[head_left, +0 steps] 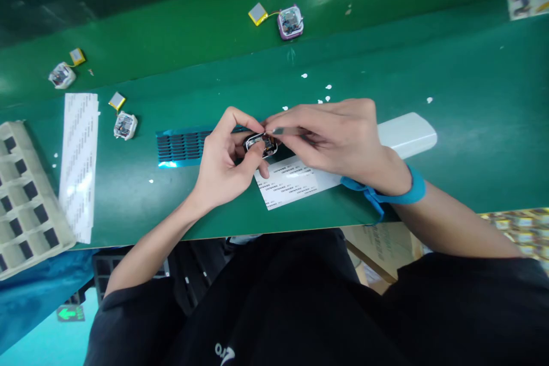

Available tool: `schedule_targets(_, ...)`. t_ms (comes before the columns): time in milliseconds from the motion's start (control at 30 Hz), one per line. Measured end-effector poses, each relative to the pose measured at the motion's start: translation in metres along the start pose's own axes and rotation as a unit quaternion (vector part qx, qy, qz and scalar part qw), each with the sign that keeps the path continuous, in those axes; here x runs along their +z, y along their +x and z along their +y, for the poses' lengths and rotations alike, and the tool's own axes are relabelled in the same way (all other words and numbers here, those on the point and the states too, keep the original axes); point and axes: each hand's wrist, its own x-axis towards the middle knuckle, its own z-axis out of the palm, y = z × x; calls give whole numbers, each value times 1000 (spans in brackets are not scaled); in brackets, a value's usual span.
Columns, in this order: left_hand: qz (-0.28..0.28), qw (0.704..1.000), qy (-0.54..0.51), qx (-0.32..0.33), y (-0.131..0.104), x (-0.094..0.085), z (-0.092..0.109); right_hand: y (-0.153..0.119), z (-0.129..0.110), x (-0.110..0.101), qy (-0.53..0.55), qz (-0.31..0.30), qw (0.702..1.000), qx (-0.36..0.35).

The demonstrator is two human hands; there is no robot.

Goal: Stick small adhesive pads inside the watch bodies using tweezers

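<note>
My left hand is closed around a small open device housing with a dark outer edge and a pale inner rim. Electronic parts show inside it, and my left thumb rests over the opening. My right hand is pinched at the housing's upper edge and holds a slim grey tool that looks like tweezers. Its far end is hidden by my fingers. Beneath the hands lie a white printed backing sheet and a blue sheet with rows of black pads.
Open device housings with wired batteries lie at the back, left and far left. A long white object sits beyond my right wrist. Left are a printed strip and a compartment tray. Small white stickers dot the green table.
</note>
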Motion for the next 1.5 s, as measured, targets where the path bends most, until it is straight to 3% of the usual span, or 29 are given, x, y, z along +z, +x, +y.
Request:
schedule_targets(200, -5, 1000, 19, -10, -1, -2, 3, -2, 3, -7, -44, -59, 997, -28)
schedule_targets(333, -11, 999, 31, -31, 0, -4, 2, -4, 3, -4, -89, -33, 993, -76)
schedule_targets(500, -29, 998, 20, -47, 2, -8, 8, -5, 4, -1, -113, 8, 991, -66)
schedule_targets(600, -34, 998, 15, -52, 2, -9, 13, -7, 4, -4, -125, 25, 986, -107)
schedule_targets(700, -41, 997, 23, -53, 1, -9, 15, -9, 2, -6, -119, 14, 985, -122)
schedule_targets(933, -2, 998, 57, -18, 7, -9, -6, -12, -1, 4, -129, -28, 991, -29)
schedule_targets(1100, 19, 997, 74, 10, 7, -5, -9, -4, -4, 10, -1, 11, 995, 104)
schedule_targets(1300, 2, 997, 75, 31, 2, -2, -2, 4, -6, 10, 159, 3, 969, 190)
schedule_targets(1500, -29, 992, 109, 60, 0, -4, -3, 5, 1, 10, 318, -40, 915, 246)
